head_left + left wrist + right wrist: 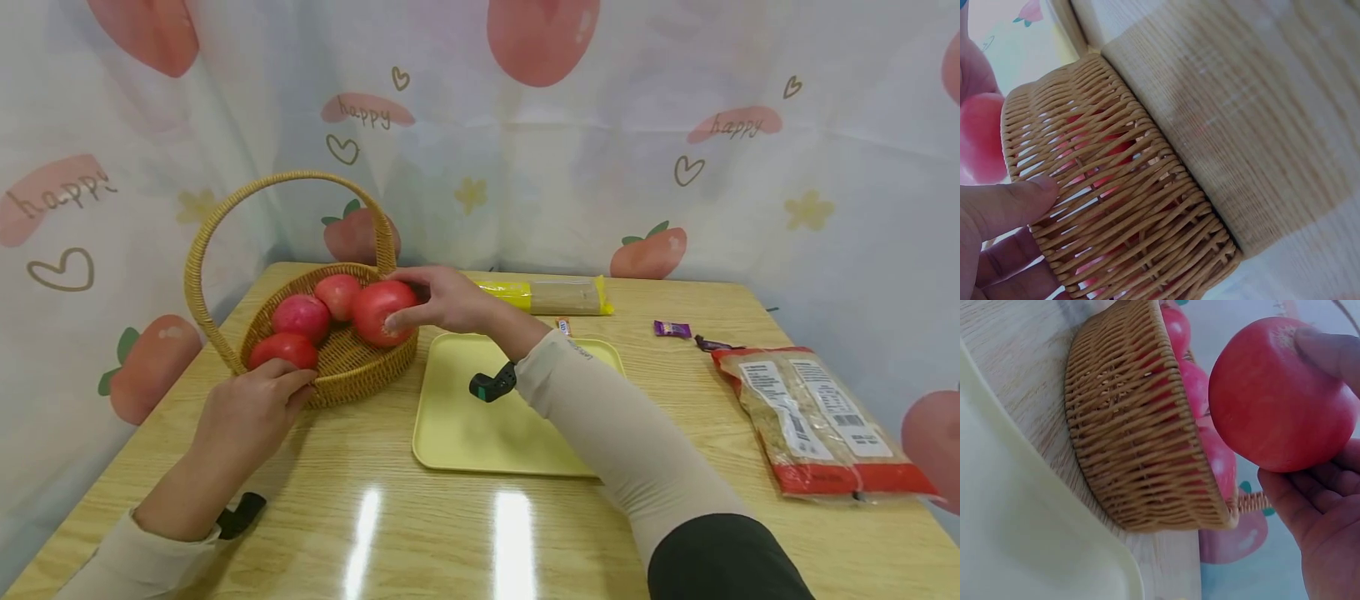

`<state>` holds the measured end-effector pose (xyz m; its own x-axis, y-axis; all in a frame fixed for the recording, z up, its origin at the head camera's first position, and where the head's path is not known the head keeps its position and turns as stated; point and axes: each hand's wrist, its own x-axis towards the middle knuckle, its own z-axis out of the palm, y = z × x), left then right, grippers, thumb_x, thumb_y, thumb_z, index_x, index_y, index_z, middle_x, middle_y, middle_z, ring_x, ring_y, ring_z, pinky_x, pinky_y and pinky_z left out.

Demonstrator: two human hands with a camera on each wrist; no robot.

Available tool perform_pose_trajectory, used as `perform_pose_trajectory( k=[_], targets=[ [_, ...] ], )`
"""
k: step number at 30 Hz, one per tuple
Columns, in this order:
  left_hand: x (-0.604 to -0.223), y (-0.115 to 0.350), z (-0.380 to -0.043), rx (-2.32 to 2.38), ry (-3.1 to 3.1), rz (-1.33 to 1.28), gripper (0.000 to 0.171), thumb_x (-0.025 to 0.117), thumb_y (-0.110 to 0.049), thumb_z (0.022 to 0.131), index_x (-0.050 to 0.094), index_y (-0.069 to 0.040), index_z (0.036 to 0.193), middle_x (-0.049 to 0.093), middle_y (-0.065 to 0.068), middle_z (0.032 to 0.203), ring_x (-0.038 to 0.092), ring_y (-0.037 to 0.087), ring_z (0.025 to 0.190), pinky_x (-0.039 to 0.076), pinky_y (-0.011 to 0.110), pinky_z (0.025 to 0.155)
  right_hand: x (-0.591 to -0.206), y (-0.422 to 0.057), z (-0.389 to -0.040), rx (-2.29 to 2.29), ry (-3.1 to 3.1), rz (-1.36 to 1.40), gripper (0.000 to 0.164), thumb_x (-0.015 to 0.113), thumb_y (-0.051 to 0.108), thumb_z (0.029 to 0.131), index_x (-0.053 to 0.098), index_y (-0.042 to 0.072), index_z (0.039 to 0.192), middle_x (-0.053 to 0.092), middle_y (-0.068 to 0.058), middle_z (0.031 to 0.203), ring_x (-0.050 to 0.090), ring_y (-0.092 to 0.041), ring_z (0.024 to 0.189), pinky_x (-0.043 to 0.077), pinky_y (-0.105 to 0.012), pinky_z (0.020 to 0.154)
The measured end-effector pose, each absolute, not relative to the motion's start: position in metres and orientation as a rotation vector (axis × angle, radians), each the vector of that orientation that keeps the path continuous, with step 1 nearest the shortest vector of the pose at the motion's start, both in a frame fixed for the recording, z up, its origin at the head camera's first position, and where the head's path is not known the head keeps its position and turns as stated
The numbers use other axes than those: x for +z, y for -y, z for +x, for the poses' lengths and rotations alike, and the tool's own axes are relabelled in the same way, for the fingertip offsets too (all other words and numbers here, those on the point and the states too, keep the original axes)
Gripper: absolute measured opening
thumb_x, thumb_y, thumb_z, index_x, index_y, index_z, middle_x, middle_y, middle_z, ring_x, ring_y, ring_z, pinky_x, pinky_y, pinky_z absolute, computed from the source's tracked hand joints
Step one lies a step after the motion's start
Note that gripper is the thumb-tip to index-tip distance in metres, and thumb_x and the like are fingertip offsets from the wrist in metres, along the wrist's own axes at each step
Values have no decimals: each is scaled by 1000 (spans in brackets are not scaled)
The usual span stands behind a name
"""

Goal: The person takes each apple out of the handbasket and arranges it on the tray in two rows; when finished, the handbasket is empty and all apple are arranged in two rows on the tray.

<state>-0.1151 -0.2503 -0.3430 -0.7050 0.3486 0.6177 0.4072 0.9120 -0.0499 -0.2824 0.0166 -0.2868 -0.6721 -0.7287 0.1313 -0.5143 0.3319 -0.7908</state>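
A pale cloth (525, 183) hangs at the back and sides, with hearts, red shapes and the word "happy" on it. Below it is a light wood desk (420, 533). On the left of the desk sits a brown basket (367, 385) with a tall round handle (300, 176). A yellow tray (465, 433) lies flat, just to the right of the basket. Far over on the right is a see-through bag (817, 417) with red ends and white labels. Behind the tray lies a long pack (566, 297), yellow and clear. The right hand (453, 302) is over the right side of the basket, with thumb and fingers bent round a big fruit (381, 312). The left hand (251, 408) pinches the near left rim of the basket, its thumb on the outside of the weave. Three more red fruits (301, 319) sit in the basket, left of the big fruit. A black clip (487, 387) shows by the right wrist, over the tray. The smallest things are sweets: an orange one (564, 326) just behind the tray, a purple one (672, 329) further right, and a dark one (716, 344) near the bag
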Motion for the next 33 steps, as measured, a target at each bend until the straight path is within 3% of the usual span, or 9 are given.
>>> perform_pose_trajectory(
  k=[33],
  targets=[
    [-344,252,-119,-125,2404,-544,25,90,-6,72,81,-11,95,71,7,87,67,28,65,50,44,45,-315,-82,-295,-1407,-2292,-899,57,84,31,85,66,16,136,73,-1,121,67,-20,110,56,-38,89]
  ],
)
